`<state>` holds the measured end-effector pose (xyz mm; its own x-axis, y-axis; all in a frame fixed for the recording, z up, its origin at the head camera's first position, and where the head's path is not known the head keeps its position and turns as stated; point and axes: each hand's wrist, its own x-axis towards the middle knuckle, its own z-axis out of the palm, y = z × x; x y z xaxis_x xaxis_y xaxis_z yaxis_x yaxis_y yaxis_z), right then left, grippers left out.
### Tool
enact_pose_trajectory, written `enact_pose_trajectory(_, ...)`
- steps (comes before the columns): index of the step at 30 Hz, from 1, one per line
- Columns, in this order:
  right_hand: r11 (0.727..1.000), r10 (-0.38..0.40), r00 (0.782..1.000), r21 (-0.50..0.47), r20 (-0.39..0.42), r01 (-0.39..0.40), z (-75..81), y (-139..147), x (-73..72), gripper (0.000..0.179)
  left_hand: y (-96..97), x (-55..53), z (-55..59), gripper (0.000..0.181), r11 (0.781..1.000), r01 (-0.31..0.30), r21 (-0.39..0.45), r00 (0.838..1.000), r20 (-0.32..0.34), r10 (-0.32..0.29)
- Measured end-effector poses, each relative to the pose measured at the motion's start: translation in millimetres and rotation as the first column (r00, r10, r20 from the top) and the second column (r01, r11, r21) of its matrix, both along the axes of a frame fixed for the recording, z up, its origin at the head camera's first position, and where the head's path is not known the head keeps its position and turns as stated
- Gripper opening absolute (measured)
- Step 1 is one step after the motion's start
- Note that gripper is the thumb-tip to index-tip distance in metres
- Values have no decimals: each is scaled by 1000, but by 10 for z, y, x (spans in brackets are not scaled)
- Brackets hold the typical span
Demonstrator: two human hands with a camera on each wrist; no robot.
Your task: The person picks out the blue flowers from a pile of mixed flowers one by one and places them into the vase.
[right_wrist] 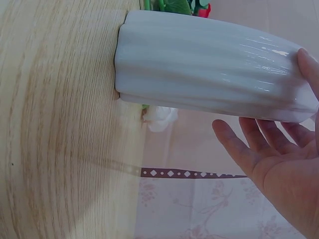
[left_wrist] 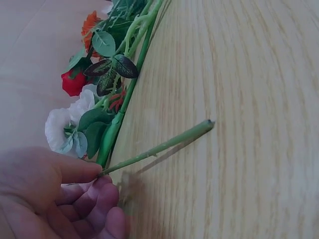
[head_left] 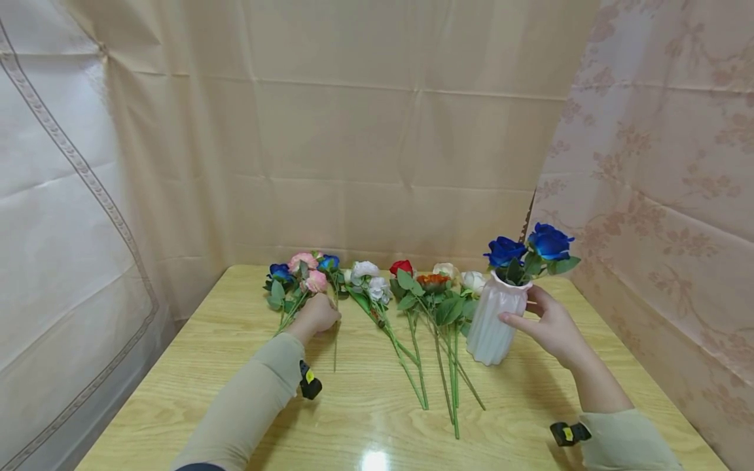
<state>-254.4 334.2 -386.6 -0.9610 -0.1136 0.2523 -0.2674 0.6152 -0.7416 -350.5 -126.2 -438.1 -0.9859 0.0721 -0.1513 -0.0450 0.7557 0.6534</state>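
Note:
My left hand (head_left: 318, 315) pinches a green flower stem (left_wrist: 159, 148) between thumb and fingers, the cut end slanting over the table. Which bloom it belongs to is partly hidden; in the head view it seems to lead up to a blue rose (head_left: 328, 262). Pink flowers (head_left: 315, 281) and another blue rose (head_left: 280, 272) lie around that hand. On the right stands a white ribbed vase (head_left: 495, 322), slightly tilted, holding two blue roses (head_left: 550, 241). My right hand (head_left: 550, 327) grips its upper part, thumb on the near side and fingers round the far side.
White flowers (head_left: 377, 289), a red rose (head_left: 402, 267), an orange flower (head_left: 433, 281) and a cream flower (head_left: 446, 271) lie along the wooden table (head_left: 353, 418), stems towards me. A beige curtain (head_left: 383, 144) hangs behind, a patterned cloth (head_left: 665, 216) at right.

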Motion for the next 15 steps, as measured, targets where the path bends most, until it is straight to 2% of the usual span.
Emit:
enact_pose_trajectory(8, 1000, 0, 1000, -2, 1, 0, 0, 6, 5, 81, 9, 1, 2, 44, 994, 21, 107, 999, -29, -18)
enact_pose_trajectory(11, 1000, 1, 1000, -3, 3, -1, 6, 10, -2, 81, 6, -3, 19, 42, 985, 12, 172, 1000, -9, -11)
enact_pose_trajectory(15, 1000, 4, 1000, -2, 3, -4, 12, 10, -6, 81, 14, -2, 50, 33, 962, -19, 272, 1000, 27, 12)
